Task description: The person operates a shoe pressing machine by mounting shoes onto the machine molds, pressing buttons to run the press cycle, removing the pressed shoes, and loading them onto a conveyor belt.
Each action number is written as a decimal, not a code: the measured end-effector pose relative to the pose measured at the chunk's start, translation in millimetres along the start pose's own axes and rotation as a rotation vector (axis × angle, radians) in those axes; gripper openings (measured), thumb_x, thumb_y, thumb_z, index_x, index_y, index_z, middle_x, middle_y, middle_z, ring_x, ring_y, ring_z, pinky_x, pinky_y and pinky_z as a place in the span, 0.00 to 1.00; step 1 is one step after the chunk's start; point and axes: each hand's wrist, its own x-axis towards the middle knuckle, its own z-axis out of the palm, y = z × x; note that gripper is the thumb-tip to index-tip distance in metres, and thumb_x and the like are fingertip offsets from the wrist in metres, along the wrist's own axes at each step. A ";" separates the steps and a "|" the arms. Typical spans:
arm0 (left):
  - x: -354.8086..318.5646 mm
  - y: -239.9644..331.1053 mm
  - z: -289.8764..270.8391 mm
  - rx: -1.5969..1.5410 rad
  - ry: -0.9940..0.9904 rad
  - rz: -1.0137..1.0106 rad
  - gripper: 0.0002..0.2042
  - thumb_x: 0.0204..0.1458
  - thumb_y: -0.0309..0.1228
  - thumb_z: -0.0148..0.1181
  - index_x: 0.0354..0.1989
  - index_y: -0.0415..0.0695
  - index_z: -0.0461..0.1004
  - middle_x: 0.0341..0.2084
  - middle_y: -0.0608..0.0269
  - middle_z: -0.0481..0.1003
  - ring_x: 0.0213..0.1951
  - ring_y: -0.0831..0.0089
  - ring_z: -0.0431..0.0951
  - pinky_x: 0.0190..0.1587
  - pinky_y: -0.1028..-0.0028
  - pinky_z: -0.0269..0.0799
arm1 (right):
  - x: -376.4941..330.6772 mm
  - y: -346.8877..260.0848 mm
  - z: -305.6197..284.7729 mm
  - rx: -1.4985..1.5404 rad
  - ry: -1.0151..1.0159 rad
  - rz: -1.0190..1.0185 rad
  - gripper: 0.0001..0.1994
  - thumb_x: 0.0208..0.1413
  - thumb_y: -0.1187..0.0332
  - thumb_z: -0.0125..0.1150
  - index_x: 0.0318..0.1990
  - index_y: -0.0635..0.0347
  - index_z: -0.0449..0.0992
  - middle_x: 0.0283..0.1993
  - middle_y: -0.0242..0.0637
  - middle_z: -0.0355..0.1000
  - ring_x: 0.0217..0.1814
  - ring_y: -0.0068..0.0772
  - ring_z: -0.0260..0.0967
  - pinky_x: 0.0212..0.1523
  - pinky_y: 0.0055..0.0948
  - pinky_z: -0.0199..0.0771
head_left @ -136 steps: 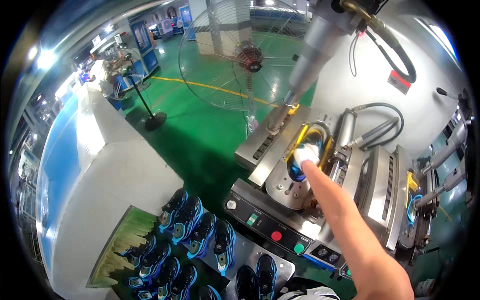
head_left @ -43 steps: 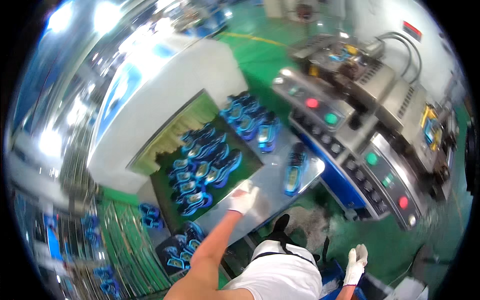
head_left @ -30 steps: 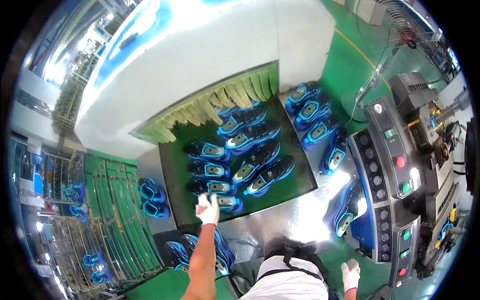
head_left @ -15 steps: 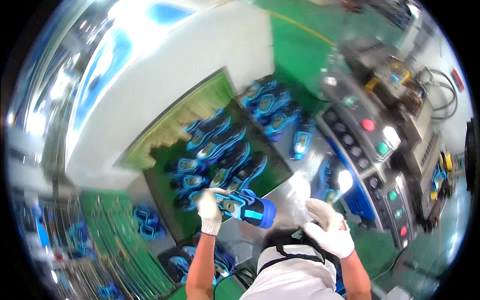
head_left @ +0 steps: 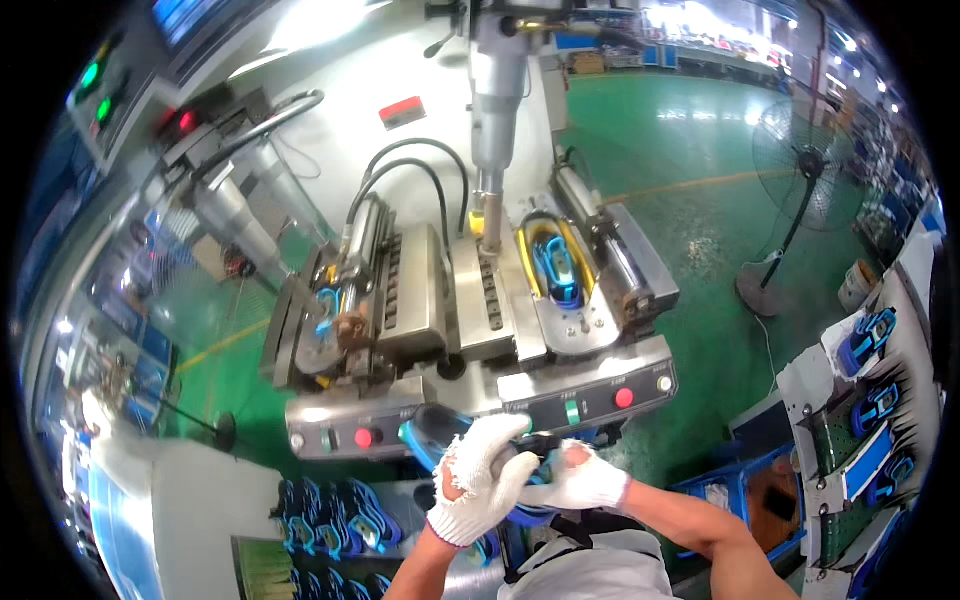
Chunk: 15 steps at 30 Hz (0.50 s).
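Observation:
White knitted gloves cover both of my hands, worn through at spots. In front of my body, at the near edge of the press machine (head_left: 600, 390), my left hand (head_left: 480, 475) is closed around a black and blue shoe (head_left: 430, 432). One end of the shoe juts out to the left, while the glove hides its middle. My right hand (head_left: 588, 480) meets it from the right, fingers closed at the shoe's other end; its fingertips are partly hidden. Another blue shoe (head_left: 556, 268) sits in the machine's right-hand station, inside a yellow-edged mould.
Several blue-black shoes (head_left: 335, 520) stand on the metal table at the lower left. A rack (head_left: 835, 540) carrying more shoes is on the right, beside a blue crate (head_left: 740, 490). A pedestal fan (head_left: 790, 220) stands on the green floor. Metal cylinders rise over the machine.
The view has swung from the shoe table to the press machine. My right hand, earlier open and apart, has come to the shoe that my left hand holds.

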 end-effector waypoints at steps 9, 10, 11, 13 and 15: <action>233.3 -184.4 184.6 0.081 0.166 -0.542 0.43 0.55 0.52 0.68 0.69 0.31 0.59 0.60 0.36 0.72 0.60 0.53 0.76 0.64 0.61 0.70 | -140.4 29.9 -82.3 0.787 0.788 0.663 0.26 0.47 0.75 0.73 0.56 0.65 0.73 0.43 0.34 0.77 0.35 0.24 0.73 0.37 0.27 0.75; 258.7 -195.0 205.6 0.184 0.106 -0.626 0.47 0.51 0.56 0.69 0.66 0.28 0.60 0.59 0.33 0.72 0.60 0.49 0.76 0.63 0.61 0.70 | -146.8 29.5 -85.0 0.871 0.909 0.713 0.21 0.49 0.76 0.72 0.52 0.63 0.75 0.40 0.32 0.76 0.33 0.23 0.72 0.35 0.27 0.73; 281.3 -203.6 223.1 0.101 0.007 -0.778 0.48 0.47 0.56 0.70 0.64 0.27 0.61 0.56 0.33 0.74 0.59 0.46 0.77 0.62 0.60 0.71 | -156.8 36.4 -77.2 0.877 1.031 0.724 0.12 0.52 0.76 0.72 0.44 0.61 0.79 0.33 0.27 0.74 0.27 0.18 0.68 0.26 0.23 0.68; 302.7 -249.5 247.1 0.224 0.002 -0.814 0.46 0.45 0.53 0.71 0.62 0.26 0.62 0.53 0.34 0.77 0.56 0.45 0.78 0.60 0.60 0.72 | -180.8 52.7 -69.4 0.907 0.981 0.788 0.22 0.52 0.77 0.71 0.56 0.64 0.75 0.41 0.29 0.76 0.32 0.19 0.70 0.29 0.23 0.71; 318.3 -268.8 262.8 0.358 -0.036 -0.944 0.43 0.44 0.50 0.71 0.60 0.26 0.65 0.50 0.35 0.78 0.54 0.47 0.80 0.58 0.63 0.74 | -167.8 34.5 -76.3 0.826 1.131 0.630 0.32 0.52 0.77 0.70 0.66 0.61 0.69 0.56 0.34 0.74 0.48 0.27 0.73 0.48 0.30 0.77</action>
